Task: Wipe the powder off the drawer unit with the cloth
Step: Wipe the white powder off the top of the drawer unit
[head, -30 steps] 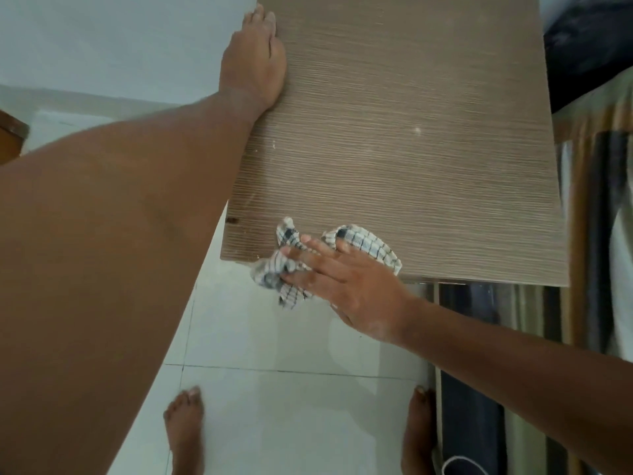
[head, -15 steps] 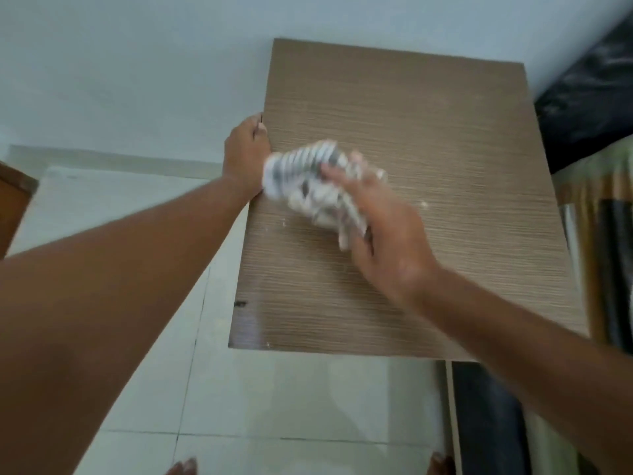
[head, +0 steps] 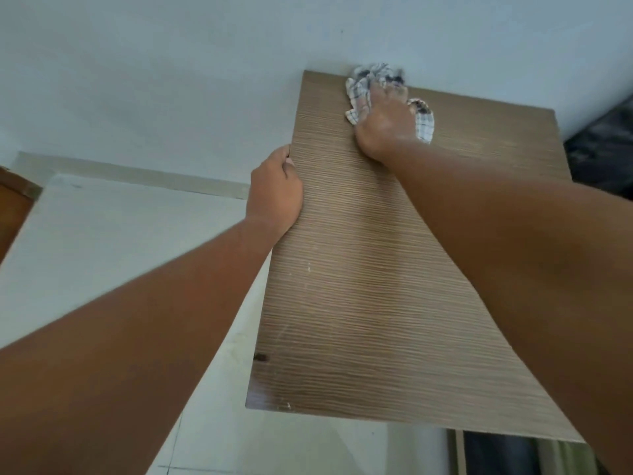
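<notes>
The drawer unit (head: 404, 303) shows only its wood-grain top, which fills the middle of the view and runs away from the person toward the pale wall (head: 171, 80). Faint powder (head: 309, 268) flecks remain near the unit's left edge, and a pale haze lies toward its far right part. The cloth (head: 359, 90), a checked rag bunched up, sits at the unit's far edge just short of the wall. The right hand (head: 385, 126) is pressed flat over it with fingers closed down on the fabric, probably so the bundle drags across the top without slipping out. The left hand (head: 274, 192) is curled over the unit's left edge, fingers wrapped around the side; this looks like a brace to keep the unit from shifting under the wiping push. The two hands are well apart.

Left of the unit lies a light tiled floor (head: 120, 252), with a brown wooden piece (head: 13, 207) at the far left. To the unit's right is a dark, blurred mass that cannot be identified. The wall close behind the unit's far edge limits how far the cloth can travel; nothing rests on the top to block it.
</notes>
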